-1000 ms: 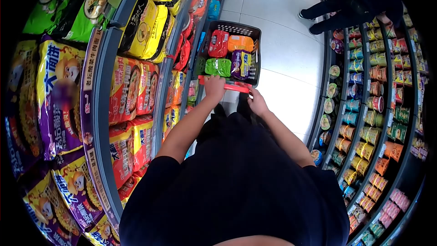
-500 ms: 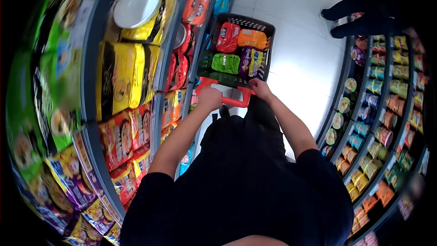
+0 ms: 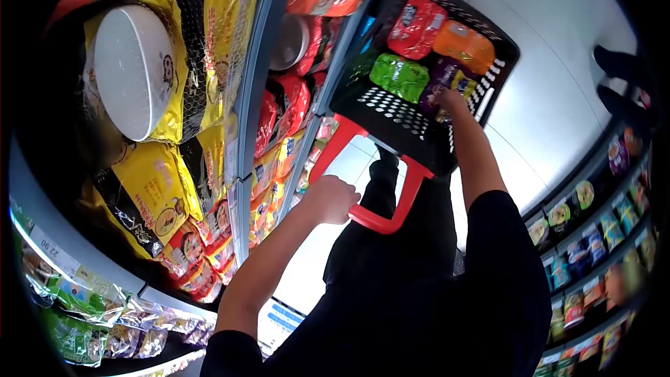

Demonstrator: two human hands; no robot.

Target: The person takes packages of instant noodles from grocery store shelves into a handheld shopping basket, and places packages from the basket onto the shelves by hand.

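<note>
Red plastic in the grasp of the left hand (image 3: 331, 200): holding the handle (image 3: 378, 220) of the black perforated basket (image 3: 436, 151) with fingers curled around its bar. Down inside the basket with the right hand (image 3: 452, 102), right at the purple-and-yellow pack (image 3: 440, 77); impossible to tell whether grasping or merely touching it. Also in the basket, just beside that pack, a green pack (image 3: 399, 78); farther back, a red pack (image 3: 417, 26) and an orange pack (image 3: 464, 47). To the left, on grey shelving (image 3: 257, 73), a white bowl (image 3: 132, 73) against yellow packs (image 3: 157, 195).
</note>
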